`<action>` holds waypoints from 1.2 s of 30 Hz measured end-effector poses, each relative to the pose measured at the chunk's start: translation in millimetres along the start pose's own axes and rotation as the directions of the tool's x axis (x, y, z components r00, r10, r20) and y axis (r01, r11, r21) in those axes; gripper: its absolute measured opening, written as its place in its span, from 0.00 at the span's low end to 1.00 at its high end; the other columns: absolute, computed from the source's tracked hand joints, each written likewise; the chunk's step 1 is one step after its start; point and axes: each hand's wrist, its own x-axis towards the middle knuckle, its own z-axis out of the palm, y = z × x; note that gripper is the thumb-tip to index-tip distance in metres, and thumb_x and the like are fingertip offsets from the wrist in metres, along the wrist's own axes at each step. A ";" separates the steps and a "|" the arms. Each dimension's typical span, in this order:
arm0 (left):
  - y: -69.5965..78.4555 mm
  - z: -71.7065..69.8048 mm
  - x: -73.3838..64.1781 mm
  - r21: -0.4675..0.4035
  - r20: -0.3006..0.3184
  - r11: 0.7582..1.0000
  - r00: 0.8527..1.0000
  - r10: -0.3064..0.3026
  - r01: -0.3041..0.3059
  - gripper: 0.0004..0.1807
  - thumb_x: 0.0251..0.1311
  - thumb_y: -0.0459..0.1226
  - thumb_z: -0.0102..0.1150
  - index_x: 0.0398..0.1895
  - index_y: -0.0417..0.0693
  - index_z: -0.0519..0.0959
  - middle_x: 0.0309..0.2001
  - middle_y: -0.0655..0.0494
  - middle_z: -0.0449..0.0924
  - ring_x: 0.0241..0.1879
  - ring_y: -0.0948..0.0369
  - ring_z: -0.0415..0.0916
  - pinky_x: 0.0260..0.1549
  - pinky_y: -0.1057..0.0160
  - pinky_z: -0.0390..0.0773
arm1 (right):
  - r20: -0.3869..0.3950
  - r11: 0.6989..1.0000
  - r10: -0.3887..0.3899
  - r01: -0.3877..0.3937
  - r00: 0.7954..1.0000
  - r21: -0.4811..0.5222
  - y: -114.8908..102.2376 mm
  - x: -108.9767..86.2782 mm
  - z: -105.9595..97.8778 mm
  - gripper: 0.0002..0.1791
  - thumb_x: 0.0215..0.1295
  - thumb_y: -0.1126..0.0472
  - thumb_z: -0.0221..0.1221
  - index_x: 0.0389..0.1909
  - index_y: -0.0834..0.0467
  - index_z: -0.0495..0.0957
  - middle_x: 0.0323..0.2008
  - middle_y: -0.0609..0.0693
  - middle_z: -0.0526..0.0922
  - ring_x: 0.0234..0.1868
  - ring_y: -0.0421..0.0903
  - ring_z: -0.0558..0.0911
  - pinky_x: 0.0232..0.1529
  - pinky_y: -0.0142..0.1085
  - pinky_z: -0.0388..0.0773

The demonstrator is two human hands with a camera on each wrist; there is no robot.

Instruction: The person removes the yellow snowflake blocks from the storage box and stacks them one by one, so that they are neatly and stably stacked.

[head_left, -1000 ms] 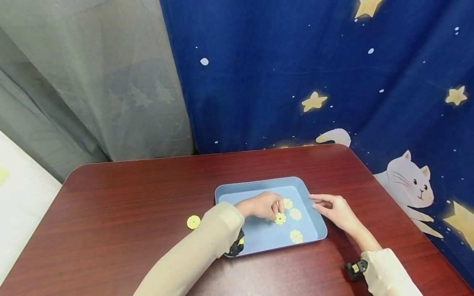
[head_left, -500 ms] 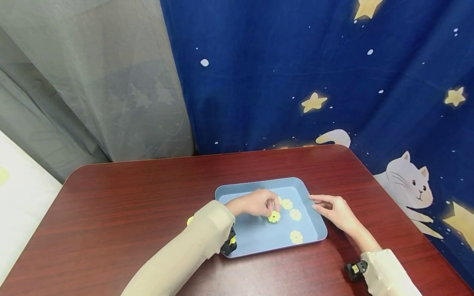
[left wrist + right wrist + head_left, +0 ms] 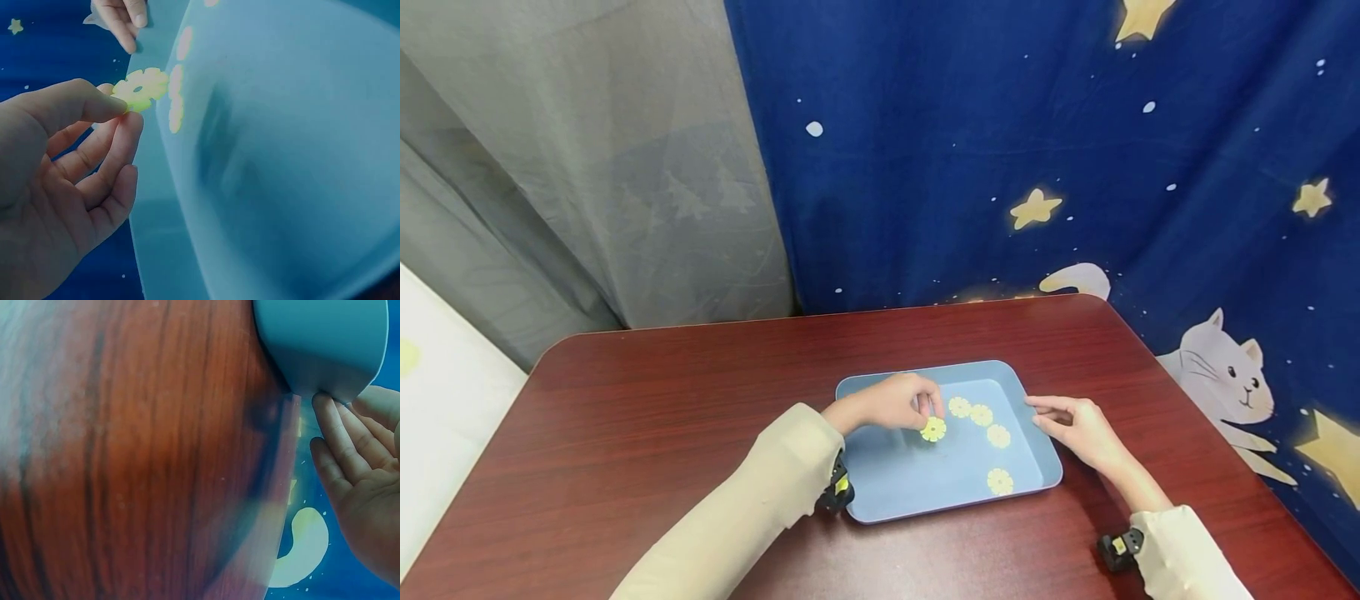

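My left hand pinches a bright yellow flower-shaped disc between thumb and fingertips, over the left half of the light blue tray. Up close in the left wrist view, this disc has a notched edge and a small centre hole. Paler yellow discs lie flat inside the tray: one disc near the back, then a second and a third in a slanting row, with another nearer the front. My right hand touches the tray's right wall with fairly straight fingers.
The tray rests on a dark red wood-grain table. Behind the table hang a grey curtain and a blue curtain with stars and a cat. A white surface stands at the far left. Each wrist wears a small black camera.
My left hand has moved left across the tray with the pinched disc, uncovering a disc at the back. The left sleeve now hides a loose disc seen earlier on the table. My right hand stays put.
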 end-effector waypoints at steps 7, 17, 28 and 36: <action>-3.6 -10.6 -14.2 0.003 -0.028 1.000 1.000 -0.008 0.008 0.09 0.47 0.26 0.53 0.31 0.44 0.79 0.27 0.53 0.76 0.27 0.62 0.72 0.27 0.67 0.73 | 0.004 1.000 0.003 -0.003 1.000 -0.007 2.5 0.8 0.6 0.18 0.56 0.67 0.61 0.49 0.65 0.77 0.43 0.59 0.81 0.37 0.38 0.81 0.34 0.29 0.76; -9.1 -25.4 -37.2 0.037 -0.068 0.998 0.996 -0.055 0.058 0.10 0.47 0.25 0.54 0.31 0.44 0.78 0.25 0.58 0.74 0.27 0.63 0.71 0.29 0.68 0.72 | 0.011 1.000 0.014 -0.014 1.000 0.003 -0.8 0.6 -0.7 0.18 0.56 0.65 0.62 0.49 0.65 0.77 0.44 0.59 0.81 0.38 0.41 0.81 0.35 0.29 0.76; -12.4 -40.8 -62.7 -0.009 -0.095 0.997 0.993 -0.071 0.071 0.10 0.48 0.25 0.51 0.33 0.43 0.78 0.26 0.57 0.73 0.28 0.62 0.69 0.29 0.66 0.72 | 0.004 1.000 0.006 -0.006 1.000 0.001 0.8 1.3 -0.7 0.18 0.57 0.66 0.61 0.49 0.64 0.78 0.44 0.58 0.81 0.39 0.39 0.81 0.35 0.29 0.76; -20.4 -46.0 -83.2 -0.011 -0.128 0.997 0.989 -0.079 0.078 0.10 0.51 0.25 0.52 0.34 0.43 0.78 0.26 0.58 0.73 0.28 0.62 0.69 0.29 0.67 0.72 | 0.003 1.000 -0.004 0.004 1.000 -0.015 3.3 1.7 0.5 0.17 0.56 0.67 0.61 0.49 0.65 0.78 0.44 0.58 0.81 0.38 0.38 0.81 0.34 0.29 0.76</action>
